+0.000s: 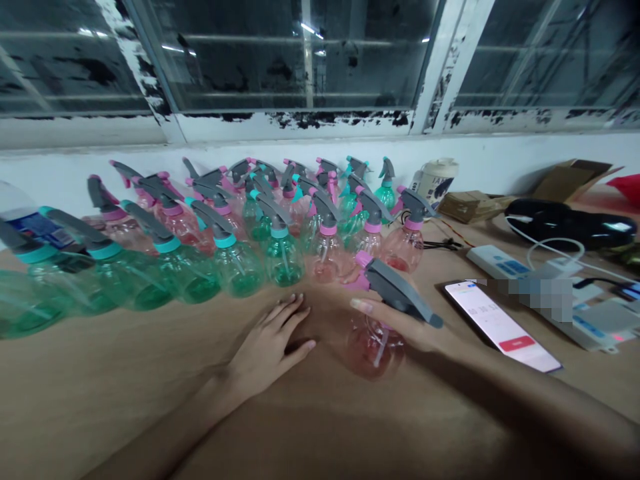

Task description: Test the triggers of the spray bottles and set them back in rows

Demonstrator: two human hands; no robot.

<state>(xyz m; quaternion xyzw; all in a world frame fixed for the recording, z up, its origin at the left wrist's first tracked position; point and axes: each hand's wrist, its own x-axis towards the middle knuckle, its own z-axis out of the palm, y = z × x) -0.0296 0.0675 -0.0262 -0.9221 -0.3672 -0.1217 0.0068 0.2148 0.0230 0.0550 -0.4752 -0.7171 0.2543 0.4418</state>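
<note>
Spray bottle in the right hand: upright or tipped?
Upright. The pink spray bottle has its grey spray head on top, gripped by the right hand, with the rounded body below.

Pretty sure it's a workshop of some kind, can't pin down which. Seen from the worker's seat, there's a whole crowd of matching spray bottles [284, 259] from 10 to 1 o'clock on a plain brown tabletop [125, 393]. Scruffy window frames [437, 73] at 12, all patchy black and white, strip-like reflections in the dark glass [240, 60]. Cardboard [473, 205] around 1, power strip [500, 262] at 2.
</note>
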